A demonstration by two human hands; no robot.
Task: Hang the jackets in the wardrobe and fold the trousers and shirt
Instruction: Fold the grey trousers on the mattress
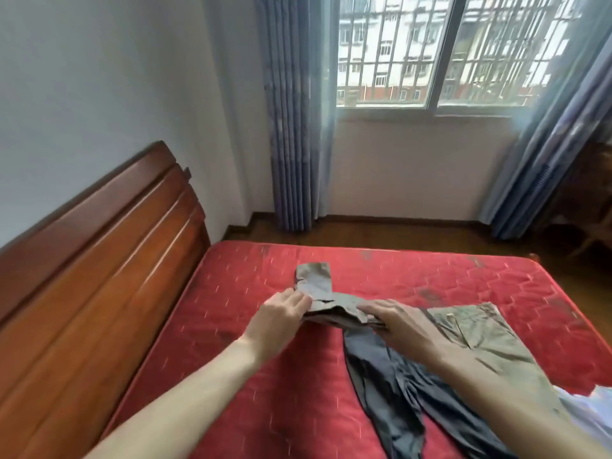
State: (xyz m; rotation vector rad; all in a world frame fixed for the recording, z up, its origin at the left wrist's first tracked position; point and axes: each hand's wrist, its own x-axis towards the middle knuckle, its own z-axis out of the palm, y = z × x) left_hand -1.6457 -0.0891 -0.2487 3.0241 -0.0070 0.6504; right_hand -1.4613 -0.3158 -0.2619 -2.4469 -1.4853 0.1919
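Observation:
A pair of grey-brown trousers [318, 286] lies partly folded on the red mattress [231, 293]. My left hand [281, 313] grips the left end of the folded bundle. My right hand [400, 321] grips its right end, fingers curled over the cloth. One trouser leg sticks out toward the window. A dark grey garment [397, 385] lies spread below the bundle, partly under my right arm. A khaki-green garment [483, 339] lies flat to the right.
A wooden headboard [99, 260] borders the mattress on the left. Behind the bed are wooden floor [397, 233], blue curtains [291, 127] and a barred window [447, 51]. A white cloth [589, 409] shows at the lower right edge. Dark wooden furniture [589, 200] stands at right.

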